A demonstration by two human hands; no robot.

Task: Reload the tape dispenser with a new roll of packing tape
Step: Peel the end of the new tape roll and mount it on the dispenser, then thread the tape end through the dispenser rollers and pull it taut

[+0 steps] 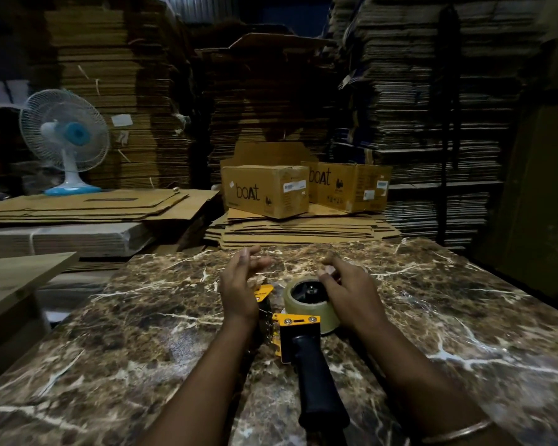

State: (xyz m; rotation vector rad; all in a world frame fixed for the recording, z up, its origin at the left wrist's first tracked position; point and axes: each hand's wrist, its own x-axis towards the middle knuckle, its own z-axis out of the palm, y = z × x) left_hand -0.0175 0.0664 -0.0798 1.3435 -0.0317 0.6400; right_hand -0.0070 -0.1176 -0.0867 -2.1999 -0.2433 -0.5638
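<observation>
The right hand (345, 284) rests spread on the tape roll (306, 300); the left hand (242, 278) hovers open. Steady the dispenser (298, 326), then press the roll squarely down.

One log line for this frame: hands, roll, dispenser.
left hand: open, above dispenser | right hand: fingers on tape roll | roll: seated on dispenser | dispenser: lying on marble table

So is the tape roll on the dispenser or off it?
On it. The tape roll sits around the hub of the dispenser lying on the marble table, right hand resting on it.
</observation>
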